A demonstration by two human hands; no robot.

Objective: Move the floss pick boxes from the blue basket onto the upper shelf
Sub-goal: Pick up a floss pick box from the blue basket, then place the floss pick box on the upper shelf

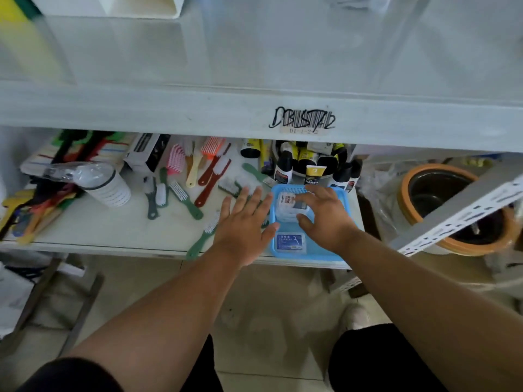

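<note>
Two bare hands reach over the lower shelf (119,230). The right hand (325,219) has its grip half-curled over a clear floss pick box (288,206) in the blue basket (343,198), fingers and thumb set around the box; whether they press it I cannot tell. The left hand (243,224) hovers flat just beside the basket's left rim, its grip open and empty, fingers spread. A second floss pick box (291,241), with a blue label, lies flat at the basket's near end. Brushes (184,199) lie scattered to the left, dark bottles (284,166) stand behind the basket. Above runs the upper shelf (254,66), its front edge bearing a barcode label (302,123).
</note>
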